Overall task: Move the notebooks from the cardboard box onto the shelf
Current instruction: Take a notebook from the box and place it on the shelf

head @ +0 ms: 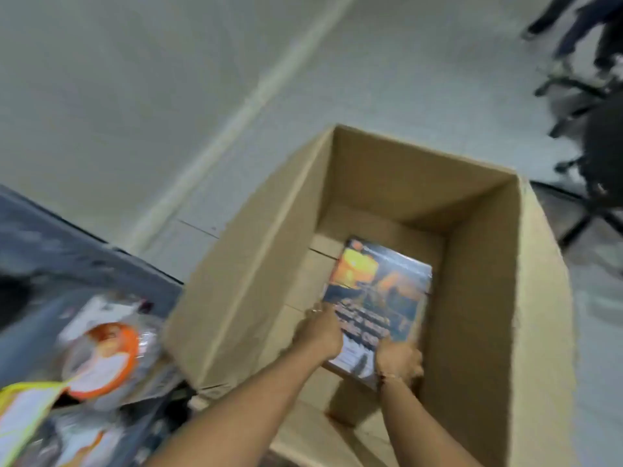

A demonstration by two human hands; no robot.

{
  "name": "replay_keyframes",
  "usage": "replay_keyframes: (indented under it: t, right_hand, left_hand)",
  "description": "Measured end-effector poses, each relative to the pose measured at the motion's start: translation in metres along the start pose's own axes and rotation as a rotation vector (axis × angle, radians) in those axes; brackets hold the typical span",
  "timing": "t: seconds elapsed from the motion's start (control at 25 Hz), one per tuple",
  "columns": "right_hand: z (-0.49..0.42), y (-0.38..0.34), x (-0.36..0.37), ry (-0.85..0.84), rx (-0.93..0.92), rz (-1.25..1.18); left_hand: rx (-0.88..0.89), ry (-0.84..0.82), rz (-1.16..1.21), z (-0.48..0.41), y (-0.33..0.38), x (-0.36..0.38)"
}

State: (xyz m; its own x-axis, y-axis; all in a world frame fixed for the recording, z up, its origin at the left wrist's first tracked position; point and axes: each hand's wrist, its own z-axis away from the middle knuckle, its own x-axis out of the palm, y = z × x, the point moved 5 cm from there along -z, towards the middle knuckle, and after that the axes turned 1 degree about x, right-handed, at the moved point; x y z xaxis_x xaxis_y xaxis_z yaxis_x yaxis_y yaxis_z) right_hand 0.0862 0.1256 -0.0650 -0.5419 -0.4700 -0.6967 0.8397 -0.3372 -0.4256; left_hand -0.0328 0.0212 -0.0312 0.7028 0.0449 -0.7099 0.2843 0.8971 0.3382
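Observation:
A tall open cardboard box stands on the floor in front of me. Deep inside it lies a plastic-wrapped pack of notebooks with an orange and dark blue cover. Both my arms reach down into the box. My left hand grips the pack's left edge, with a ring on one finger. My right hand grips the pack's near right corner, and a thin bracelet sits on that wrist. The picture is blurred by motion. The pack's near edge is hidden behind my hands.
At the left a dark grey shelf surface holds packaged goods, among them an orange-rimmed item. At the top right a black office chair stands on the pale grey floor, and another person's legs are beyond it.

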Motion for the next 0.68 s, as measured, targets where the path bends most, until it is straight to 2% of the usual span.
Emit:
replay_keyframes:
  t: [0.04,0.12,0.24,0.4,0.52,0.68]
  right_hand:
    - [-0.010,0.018,0.007,-0.025,0.130,0.072]
    - [-0.022,0.036,0.023,-0.067,0.216,0.104]
    - [-0.033,0.053,0.039,-0.123,0.170,0.074]
    - [-0.027,0.051,0.036,0.001,0.143,0.025]
    - [-0.006,0.031,0.016,0.150,0.113,-0.040]
    - [0.030,-0.020,-0.023,0.169,-0.083,-0.193]
  left_hand:
    - [-0.084,-0.018,-0.051,-0.016,-0.008,0.015]
    - [-0.230,0.003,-0.070,-0.038,-0.031,0.038]
    - [-0.350,-0.018,-0.007,-0.044,-0.043,0.060]
    - [-0.447,0.091,0.089,-0.037,-0.037,0.058]
    - [-0.409,0.139,0.017,-0.021,-0.027,0.032]
    - [-0.247,0.297,0.047,0.016,-0.002,-0.043]
